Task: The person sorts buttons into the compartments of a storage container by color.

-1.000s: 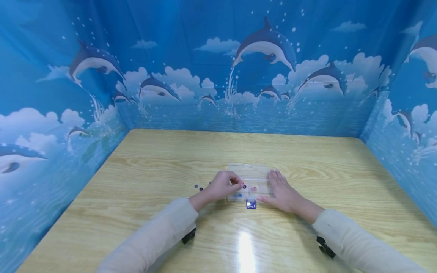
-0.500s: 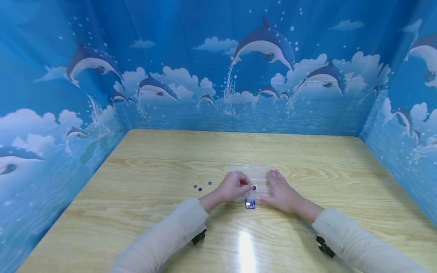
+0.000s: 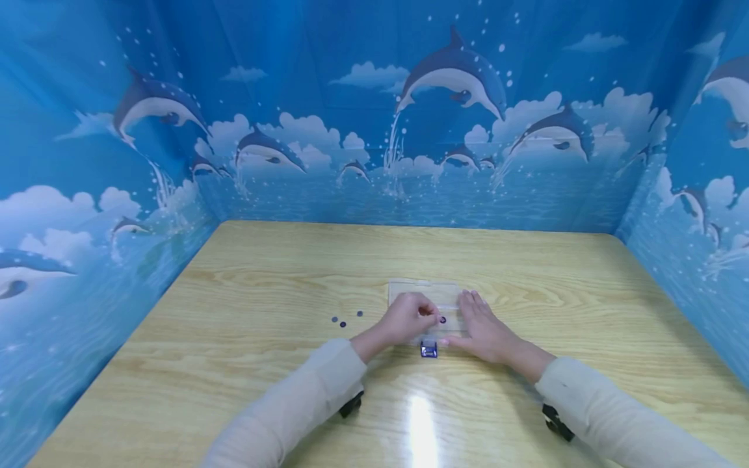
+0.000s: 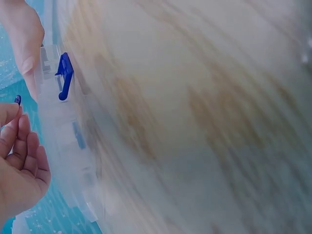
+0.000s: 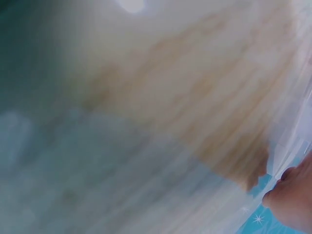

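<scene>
A clear plastic compartment box (image 3: 421, 287) lies on the table with its lid folded back. At its front edge is a blue latch (image 3: 429, 350), also visible in the left wrist view as a blue clip (image 4: 66, 75). My left hand (image 3: 408, 318) pinches a small dark purple button (image 3: 443, 320) between thumb and finger, over the right part of the box. In the left wrist view, the same button (image 4: 18, 100) stands up from the fingertips. My right hand (image 3: 488, 333) rests with straight fingers along the box's right side, its thumb near the front edge. My left hand covers most of the compartments.
Three loose dark buttons (image 3: 342, 324) lie on the wooden table (image 3: 281, 273) left of the box. Behind and beside the table hangs a blue dolphin-print curtain (image 3: 328, 188). A light reflection shows on the tabletop in front.
My left hand has moved right across the box, carrying the button from the left compartments to the right part. The right hand has stayed in place.
</scene>
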{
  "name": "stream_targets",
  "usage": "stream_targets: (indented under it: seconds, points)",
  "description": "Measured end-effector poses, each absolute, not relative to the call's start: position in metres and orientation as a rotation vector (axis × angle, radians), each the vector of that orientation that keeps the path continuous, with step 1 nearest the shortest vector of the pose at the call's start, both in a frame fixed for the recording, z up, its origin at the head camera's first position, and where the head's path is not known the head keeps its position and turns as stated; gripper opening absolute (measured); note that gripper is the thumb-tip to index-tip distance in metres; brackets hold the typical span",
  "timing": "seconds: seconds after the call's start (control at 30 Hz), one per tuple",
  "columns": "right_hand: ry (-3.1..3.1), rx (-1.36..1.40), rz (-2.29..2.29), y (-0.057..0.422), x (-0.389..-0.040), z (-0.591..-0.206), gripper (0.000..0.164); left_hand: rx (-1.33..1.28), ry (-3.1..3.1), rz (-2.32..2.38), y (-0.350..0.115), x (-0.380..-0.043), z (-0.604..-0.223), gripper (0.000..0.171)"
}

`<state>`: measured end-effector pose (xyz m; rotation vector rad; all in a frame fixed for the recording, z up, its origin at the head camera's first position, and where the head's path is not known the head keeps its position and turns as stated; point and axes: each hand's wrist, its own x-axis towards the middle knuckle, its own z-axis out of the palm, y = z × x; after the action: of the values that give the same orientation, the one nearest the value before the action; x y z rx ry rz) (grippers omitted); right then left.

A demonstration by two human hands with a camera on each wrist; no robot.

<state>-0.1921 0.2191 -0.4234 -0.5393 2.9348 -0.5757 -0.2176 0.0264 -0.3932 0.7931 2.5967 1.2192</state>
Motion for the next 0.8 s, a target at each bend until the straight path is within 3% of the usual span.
stream_targets:
  seconds: [0.8]
  points:
    - [2.927, -0.549, -0.631, 0.218, -0.191, -0.42, 0.103, 0.956, 2.718, 0.872, 0.041, -0.215, -0.393, 0.006]
